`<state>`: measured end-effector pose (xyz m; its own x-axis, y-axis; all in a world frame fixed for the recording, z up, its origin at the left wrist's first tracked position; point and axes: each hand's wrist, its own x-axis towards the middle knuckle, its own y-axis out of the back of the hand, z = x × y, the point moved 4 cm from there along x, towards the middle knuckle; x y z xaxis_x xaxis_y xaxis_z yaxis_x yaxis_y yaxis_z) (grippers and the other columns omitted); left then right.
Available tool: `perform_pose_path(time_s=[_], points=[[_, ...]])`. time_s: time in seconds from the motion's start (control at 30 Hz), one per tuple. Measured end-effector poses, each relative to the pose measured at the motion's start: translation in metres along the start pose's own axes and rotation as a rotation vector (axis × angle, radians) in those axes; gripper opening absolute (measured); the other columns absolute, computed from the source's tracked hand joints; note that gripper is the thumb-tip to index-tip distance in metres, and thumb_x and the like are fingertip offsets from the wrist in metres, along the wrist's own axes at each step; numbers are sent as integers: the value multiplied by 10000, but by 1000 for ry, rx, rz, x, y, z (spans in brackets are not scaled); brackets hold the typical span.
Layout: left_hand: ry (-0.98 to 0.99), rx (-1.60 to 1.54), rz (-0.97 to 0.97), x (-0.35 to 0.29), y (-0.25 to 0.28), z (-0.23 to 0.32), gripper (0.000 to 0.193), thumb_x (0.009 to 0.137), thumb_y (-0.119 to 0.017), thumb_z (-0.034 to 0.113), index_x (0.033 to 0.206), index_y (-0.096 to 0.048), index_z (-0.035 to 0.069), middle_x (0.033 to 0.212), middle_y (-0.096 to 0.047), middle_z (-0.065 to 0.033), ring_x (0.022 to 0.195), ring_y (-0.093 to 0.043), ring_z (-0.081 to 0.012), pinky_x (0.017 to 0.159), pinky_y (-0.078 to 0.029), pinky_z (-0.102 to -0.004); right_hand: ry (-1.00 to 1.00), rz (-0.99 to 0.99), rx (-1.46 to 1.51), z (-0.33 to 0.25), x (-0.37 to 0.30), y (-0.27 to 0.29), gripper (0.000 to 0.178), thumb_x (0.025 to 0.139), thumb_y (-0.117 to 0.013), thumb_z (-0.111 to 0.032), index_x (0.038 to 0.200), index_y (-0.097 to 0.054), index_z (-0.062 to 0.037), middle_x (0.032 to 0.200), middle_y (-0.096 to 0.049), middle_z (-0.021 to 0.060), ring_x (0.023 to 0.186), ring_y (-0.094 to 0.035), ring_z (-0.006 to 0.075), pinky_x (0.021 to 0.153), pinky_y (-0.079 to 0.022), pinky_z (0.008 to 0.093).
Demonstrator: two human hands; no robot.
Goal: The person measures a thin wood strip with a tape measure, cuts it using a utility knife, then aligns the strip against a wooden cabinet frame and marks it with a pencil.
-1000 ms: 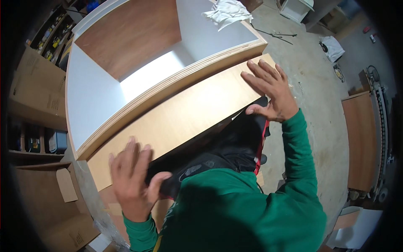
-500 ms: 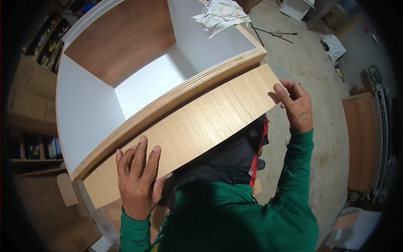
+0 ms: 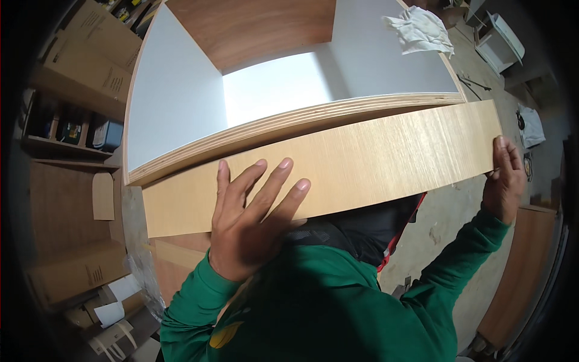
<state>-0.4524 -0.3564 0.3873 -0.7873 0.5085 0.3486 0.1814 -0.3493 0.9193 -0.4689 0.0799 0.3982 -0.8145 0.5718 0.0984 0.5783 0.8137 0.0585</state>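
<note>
A long light wood board (image 3: 362, 163) lies tilted against the near plywood edge of a large open cabinet box (image 3: 181, 114) with white inner walls and a brown back panel. My left hand (image 3: 250, 223) presses flat on the board's lower left part, fingers spread. My right hand (image 3: 503, 178) grips the board's right end, fingers curled round its edge. Both green sleeves rise from the lower edge.
A crumpled white rag (image 3: 422, 27) lies on the cabinet's far right wall. Cardboard boxes (image 3: 78, 66) and shelves with tools stand at the left. A brown panel (image 3: 518, 271) leans at the right over a concrete floor (image 3: 446, 211). Paper scraps (image 3: 114, 301) lie at the lower left.
The board has swung up and closer against the cabinet's front edge. My left hand moved onto its face; my right hand shifted from on top to gripping its right end.
</note>
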Motion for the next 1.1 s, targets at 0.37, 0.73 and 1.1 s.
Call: perform_pose_path(time_s=[0.37, 0.73, 1.1], points=[[-57, 4, 9, 4, -16, -2, 548, 749, -782, 198, 1283, -663, 226, 1387, -614, -56, 1207, -569, -367, 1051, -343, -760, -74, 71, -134, 56, 8, -1, 304, 924, -752, -295, 1039, -685, -22, 824, -646, -28, 655, -492, 43, 580, -336, 220], [130, -31, -114, -21, 11, -18, 761, 725, -803, 548, 1363, -624, 174, 1460, -542, -128, 1353, -470, -330, 1111, -361, -604, 27, -28, -368, 74, 20, 14, 347, 1026, -622, -310, 1102, -704, 19, 1026, -567, 30, 883, -588, 111, 718, -467, 264], [332, 25, -70, -55, 35, -81, 1042, 525, -855, 635, 1354, -625, 48, 1387, -604, -168, 1250, -555, -379, 1114, -343, -617, 778, -107, -1230, 47, -6, 45, 371, 1039, -565, -173, 1360, -593, 10, 1351, -600, 169, 1217, -614, 263, 971, -526, 362]])
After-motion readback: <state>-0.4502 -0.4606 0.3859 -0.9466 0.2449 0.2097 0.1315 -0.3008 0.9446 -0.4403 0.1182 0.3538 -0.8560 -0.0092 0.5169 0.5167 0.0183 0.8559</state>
